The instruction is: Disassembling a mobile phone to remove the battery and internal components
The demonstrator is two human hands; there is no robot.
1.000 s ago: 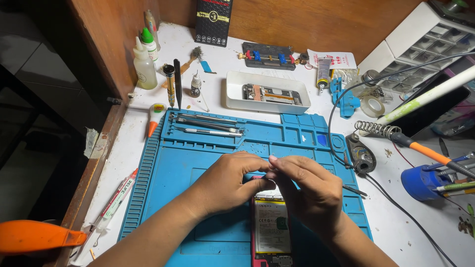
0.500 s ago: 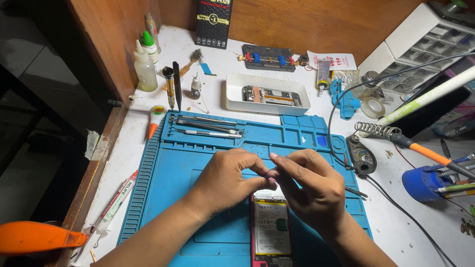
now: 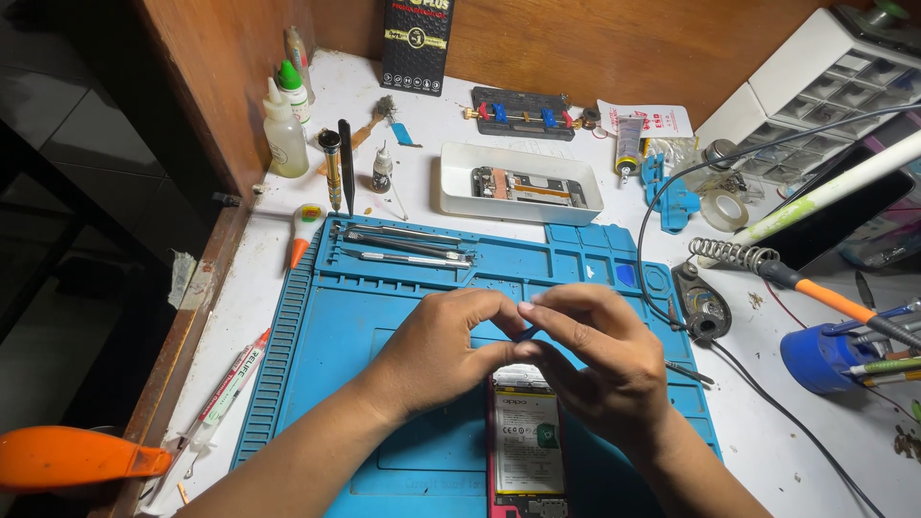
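An opened phone (image 3: 526, 441) with a red frame and its battery showing lies on the blue work mat (image 3: 326, 336), near the front edge. Both hands meet just above the phone's top end. My left hand (image 3: 446, 350) and my right hand (image 3: 595, 360) pinch a small thin blue piece (image 3: 524, 333) between their fingertips. The piece is mostly hidden by the fingers, so I cannot tell exactly what it is.
Tweezers and tools (image 3: 408, 247) lie in the mat's top tray. A white tray (image 3: 460, 197) holding phone parts sits behind the mat. Bottles (image 3: 285, 134) stand at left, a soldering iron (image 3: 796, 278) and blue cup (image 3: 815, 357) at right, a syringe (image 3: 230, 384) at left.
Both hands have shifted slightly forward and up over the phone's top end, fingertips staying together on the small blue piece.
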